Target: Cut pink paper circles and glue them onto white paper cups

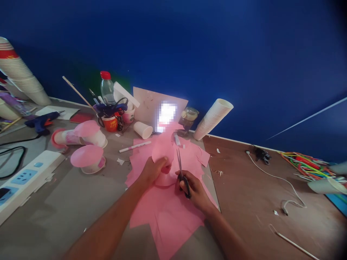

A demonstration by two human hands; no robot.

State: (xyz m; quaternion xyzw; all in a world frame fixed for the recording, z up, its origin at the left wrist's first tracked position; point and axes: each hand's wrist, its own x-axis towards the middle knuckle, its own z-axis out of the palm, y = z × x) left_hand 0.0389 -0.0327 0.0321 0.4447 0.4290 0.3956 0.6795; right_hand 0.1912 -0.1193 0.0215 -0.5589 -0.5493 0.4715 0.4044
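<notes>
My left hand (155, 171) is closed on a curling piece of pink paper (162, 148), with the thumb in front. In my right hand (196, 189) is a pair of scissors (179, 162) with black handles, its narrow blades pointing up and away from me. The blades look nearly together and stand just right of the held paper, apart from it. Beneath both hands, large pink sheets with jagged cut edges (173, 220) overlap on the table. The fingertips of my left hand are partly hidden by the paper.
A leaning stack of paper cups (214, 119) and a lidded jar (188, 121) stand behind. Pink-topped cups (88, 159), a power strip (28, 182) and a glue gun (45, 121) lie left. A white cable (279, 177) and colourful sticks (306, 166) lie right.
</notes>
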